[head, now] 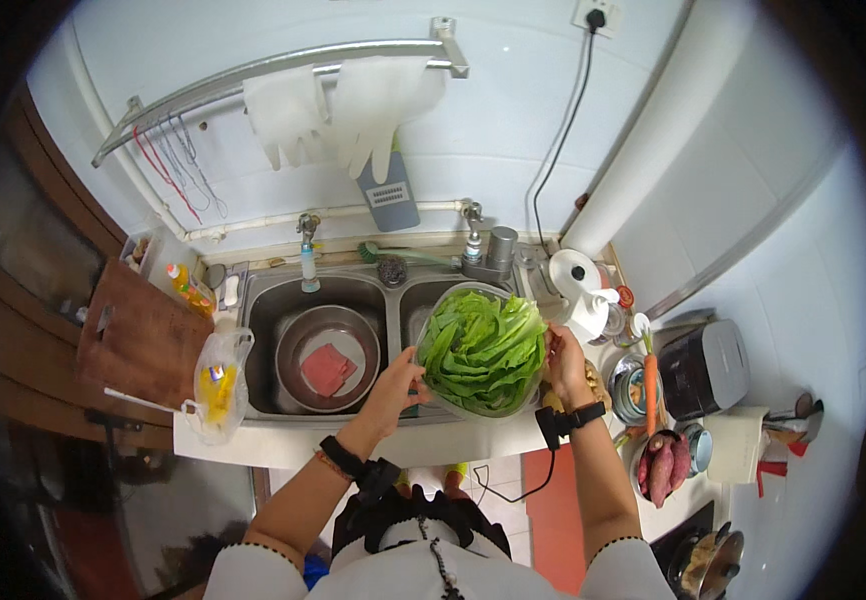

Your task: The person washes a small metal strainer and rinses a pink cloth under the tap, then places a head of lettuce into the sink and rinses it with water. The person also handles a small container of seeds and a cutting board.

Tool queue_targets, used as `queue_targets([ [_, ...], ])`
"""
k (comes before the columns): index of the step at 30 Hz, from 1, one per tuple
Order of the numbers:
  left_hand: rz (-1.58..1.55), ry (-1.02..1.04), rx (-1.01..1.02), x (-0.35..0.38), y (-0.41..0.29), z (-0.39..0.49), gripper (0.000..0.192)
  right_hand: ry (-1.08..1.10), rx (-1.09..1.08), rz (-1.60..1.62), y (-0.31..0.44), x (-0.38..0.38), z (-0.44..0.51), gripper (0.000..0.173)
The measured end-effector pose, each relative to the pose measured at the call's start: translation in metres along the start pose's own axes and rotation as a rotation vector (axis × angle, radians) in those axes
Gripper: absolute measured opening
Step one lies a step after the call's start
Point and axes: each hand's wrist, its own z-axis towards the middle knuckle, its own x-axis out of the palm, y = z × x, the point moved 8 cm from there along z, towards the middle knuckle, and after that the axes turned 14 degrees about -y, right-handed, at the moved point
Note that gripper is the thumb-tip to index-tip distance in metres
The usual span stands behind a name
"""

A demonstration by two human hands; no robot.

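Observation:
A clear plastic container (470,411) heaped with green lettuce leaves (481,352) is held over the right sink basin (419,296). My left hand (391,394) grips its left side, and my right hand (566,364) grips its right side; some fingers are hidden behind the rim. In the left basin (260,352) sits a round metal bowl (288,375) with a folded pink cloth or sponge (325,369) inside. Most of the right basin is covered by the container.
Left of the sink stand a wooden cutting board (144,334), a dish soap bottle (191,289) and a plastic bag (226,405). Two faucets (308,251) rise behind it. On the right are a carrot (651,390), sweet potatoes (662,469) and a black appliance (703,367).

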Motion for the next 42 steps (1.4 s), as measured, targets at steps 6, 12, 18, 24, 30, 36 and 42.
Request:
queue_targets([
  [6, -0.033, -0.127, -0.102, -0.014, 0.057, 0.028, 0.069, 0.116, 0.032, -0.115, -0.051, 0.005, 0.053, 0.019],
  [12, -0.102, -0.217, -0.158, -0.019, 0.093, 0.047, 0.07, 0.087, 0.071, -0.254, -0.081, 0.004, 0.083, 0.021],
  [18, -0.216, -0.286, -0.218, -0.016, 0.11, 0.057, 0.076, 0.084, 0.12, -0.379, -0.087, 0.021, 0.102, 0.027],
  [24, -0.24, -0.286, -0.214, -0.014, 0.107, 0.067, 0.074, 0.144, 0.114, -0.39, -0.088, 0.035, 0.118, 0.033],
  [30, -0.245, -0.301, -0.204, -0.012, 0.102, 0.067, 0.077, 0.181, 0.118, -0.398, -0.094, 0.035, 0.134, 0.031],
  [36, -0.237, -0.299, -0.202, -0.01, 0.103, 0.063, 0.076, 0.214, 0.16, -0.323, -0.099, 0.027, 0.131, 0.016],
  [42, -0.196, -0.295, -0.158, -0.008, 0.099, 0.054, 0.074, 0.144, 0.173, -0.259, -0.091, 0.015, 0.115, 0.03],
])
